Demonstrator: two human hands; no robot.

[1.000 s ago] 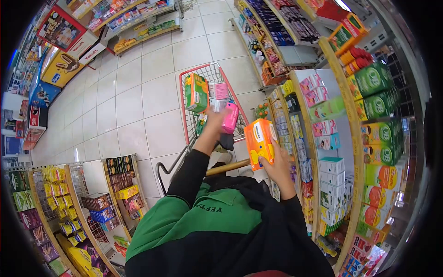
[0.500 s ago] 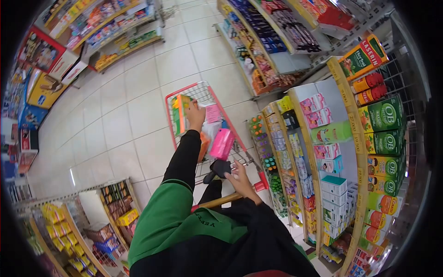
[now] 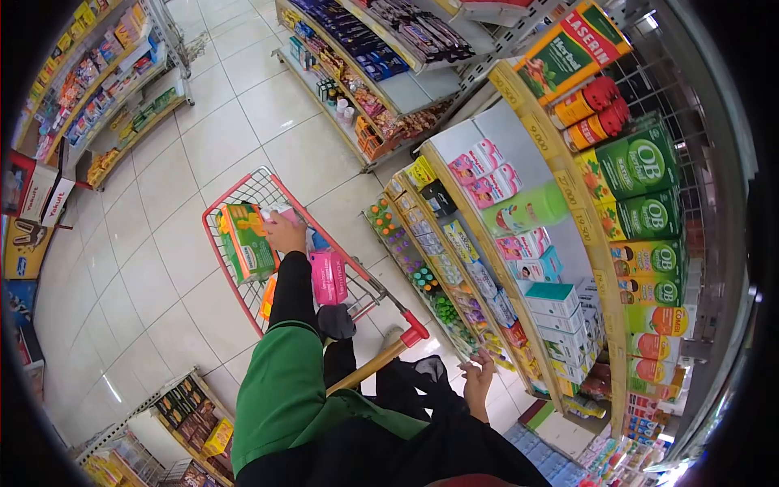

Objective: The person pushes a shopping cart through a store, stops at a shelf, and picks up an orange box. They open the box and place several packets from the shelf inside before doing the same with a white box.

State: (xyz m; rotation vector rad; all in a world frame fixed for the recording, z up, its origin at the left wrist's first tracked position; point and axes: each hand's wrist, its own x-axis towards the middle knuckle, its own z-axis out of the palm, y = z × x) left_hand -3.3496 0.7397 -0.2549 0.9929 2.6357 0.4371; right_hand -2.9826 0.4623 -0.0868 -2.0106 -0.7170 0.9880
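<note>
Looking down in the head view, a red wire shopping cart [image 3: 243, 191] is seen standing on the tiled floor [image 3: 162, 268] of a shop aisle. The left hand [image 3: 286, 234] is extended into the cart's basket on a black sleeve [image 3: 290, 296] and is laid upon the goods between a green box [image 3: 247, 243] and a pink pack [image 3: 329, 277]. Whether its fingers are closed on anything cannot be told, since they are turned away from the camera. An orange box [image 3: 268, 299] is lodged lower in the basket, just beside the sleeve. The cart's wooden handle [image 3: 369, 365], capped in red, is touched by neither hand. The right hand [image 3: 479, 377] is held apart from the cart, near the lower tiers of the shelf unit [image 3: 519, 243], with its fingers [image 3: 471, 369] loosely spread and nothing held in them.
</note>
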